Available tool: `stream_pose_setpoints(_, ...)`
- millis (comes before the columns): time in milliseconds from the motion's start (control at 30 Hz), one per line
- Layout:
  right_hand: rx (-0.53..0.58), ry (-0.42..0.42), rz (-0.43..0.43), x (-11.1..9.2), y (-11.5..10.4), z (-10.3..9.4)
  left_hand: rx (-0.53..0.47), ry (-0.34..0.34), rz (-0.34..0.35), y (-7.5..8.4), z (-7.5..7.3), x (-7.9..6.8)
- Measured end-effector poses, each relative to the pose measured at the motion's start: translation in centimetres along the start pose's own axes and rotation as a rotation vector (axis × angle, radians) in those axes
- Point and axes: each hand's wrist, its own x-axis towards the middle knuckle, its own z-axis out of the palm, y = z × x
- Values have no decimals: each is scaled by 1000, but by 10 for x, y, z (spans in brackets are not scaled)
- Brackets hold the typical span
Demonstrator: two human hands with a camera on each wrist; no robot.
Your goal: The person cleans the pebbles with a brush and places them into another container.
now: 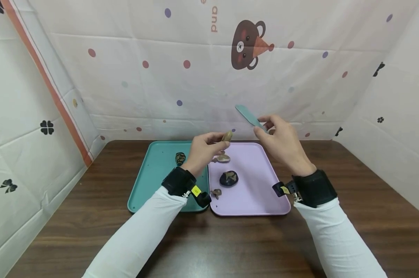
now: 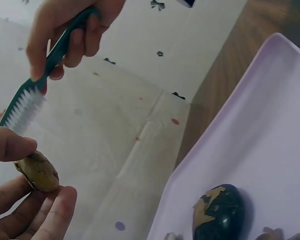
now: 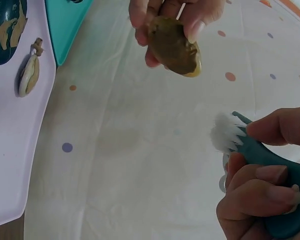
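My left hand [image 1: 204,152] pinches a yellowish stone [image 2: 39,172] between thumb and fingers, raised above the far part of the trays. Brown mud covers much of the stone's face [image 3: 172,45] in the right wrist view. My right hand [image 1: 282,143] grips a teal brush [image 1: 247,114] by its handle, to the right of the stone. White bristles [image 3: 225,134] on the brush are apart from the stone in the right wrist view. Below, a dark stone [image 1: 229,178] with tan patches and a pale stone [image 1: 223,158] lie in the lilac tray [image 1: 258,197].
A teal tray [image 1: 150,181] stands left of the lilac one, with a dark, gold-patterned stone [image 1: 180,158] in it. A small brown lump [image 1: 216,193] lies near the lilac tray's left edge. White patterned sheeting [image 1: 160,85] rises behind the brown wooden table [image 1: 209,247].
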Motion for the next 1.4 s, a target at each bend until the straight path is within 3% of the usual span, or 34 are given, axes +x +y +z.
stream_pose_setpoints(267,5,-9,-41,-1,-6,2,-94,-7,21,3,-12,4)
stream_pose_setpoints(667,8,-7,-111,-4,-16,5,-252,8,121,9,-16,7)
stream_pose_setpoints(1000,-7,-21,-159,-5,-20,5,-275,86,160,8,-18,9)
stream_pose_setpoints(1233,-2,10,-232,-4,-20,6,-283,85,168,7,-18,10)
stream_pose_setpoints(1400,-18,2,-208,-4,-20,5,-303,123,193,8,-18,10)
